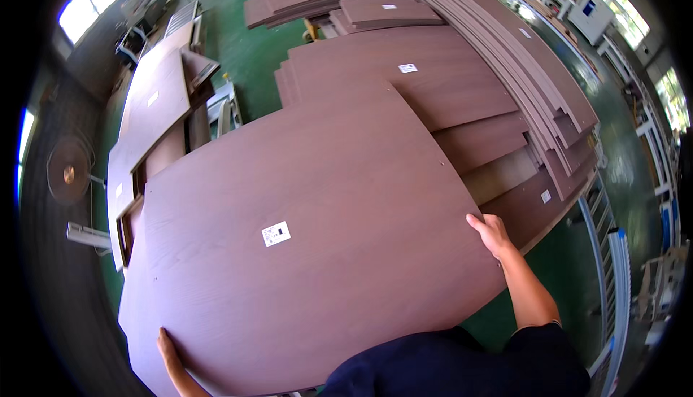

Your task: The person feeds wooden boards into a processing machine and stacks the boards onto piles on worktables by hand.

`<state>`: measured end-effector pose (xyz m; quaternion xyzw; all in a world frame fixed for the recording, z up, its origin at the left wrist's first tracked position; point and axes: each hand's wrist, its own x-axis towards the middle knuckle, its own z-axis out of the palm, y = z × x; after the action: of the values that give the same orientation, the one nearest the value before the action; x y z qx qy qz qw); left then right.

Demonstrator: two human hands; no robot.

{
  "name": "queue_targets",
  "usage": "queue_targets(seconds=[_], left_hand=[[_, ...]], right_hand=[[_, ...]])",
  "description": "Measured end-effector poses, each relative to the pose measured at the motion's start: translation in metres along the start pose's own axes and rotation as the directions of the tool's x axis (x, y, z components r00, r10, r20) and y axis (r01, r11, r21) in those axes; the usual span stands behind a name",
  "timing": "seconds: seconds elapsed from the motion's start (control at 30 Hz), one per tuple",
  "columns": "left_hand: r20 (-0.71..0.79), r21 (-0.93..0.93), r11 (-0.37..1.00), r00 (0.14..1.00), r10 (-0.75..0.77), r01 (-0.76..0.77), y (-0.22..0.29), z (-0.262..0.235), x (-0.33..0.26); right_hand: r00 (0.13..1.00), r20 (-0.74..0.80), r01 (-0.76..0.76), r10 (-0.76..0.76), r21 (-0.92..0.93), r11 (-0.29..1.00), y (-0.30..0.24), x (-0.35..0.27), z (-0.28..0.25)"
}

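Your left hand [167, 348] and right hand [490, 232], well apart, grip opposite edges of the brown panel [317, 252] above stacked boards [462, 94].

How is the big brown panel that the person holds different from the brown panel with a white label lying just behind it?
The held panel is nearest the camera, with the left hand and the right hand on its opposite edges; no hand touches the rear panel. The held panel shows whole and overlaps the rear panel, which is partly covered. The held panel's label looks larger than the rear label. Both are flat and reddish brown.
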<state>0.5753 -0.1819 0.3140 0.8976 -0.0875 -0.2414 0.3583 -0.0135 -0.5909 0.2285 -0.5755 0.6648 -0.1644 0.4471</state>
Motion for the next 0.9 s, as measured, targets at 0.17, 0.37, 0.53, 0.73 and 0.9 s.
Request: queue_targets(seconds=[0.17,0.37,0.53,0.73,0.9], left_hand=[[-0.011,0.086,0.995,0.999,0.052,-0.051,0.050,0.034,0.094],[-0.013,0.165,0.983,0.997,0.080,-0.077,0.094,0.100,0.178],[0.011,0.196,0.978,0.997,0.072,-0.073,0.111,0.149,0.223],[0.021,0.177,0.980,0.996,0.090,-0.093,0.147,0.238,0.230],[0.056,0.162,0.984,0.996,0.067,-0.075,0.174,0.299,0.223]], right_hand=[[0.992,-0.127,-0.011,0.026,0.115,0.993,0.030,0.006,-0.034],[0.973,-0.226,-0.028,0.054,0.116,0.993,0.065,0.045,-0.080],[0.946,-0.321,-0.002,0.043,0.127,0.992,0.065,0.078,-0.115],[0.936,-0.344,-0.030,0.073,0.129,0.991,0.080,0.122,-0.157],[0.912,-0.384,-0.153,0.142,0.002,0.988,0.080,0.170,-0.188]])
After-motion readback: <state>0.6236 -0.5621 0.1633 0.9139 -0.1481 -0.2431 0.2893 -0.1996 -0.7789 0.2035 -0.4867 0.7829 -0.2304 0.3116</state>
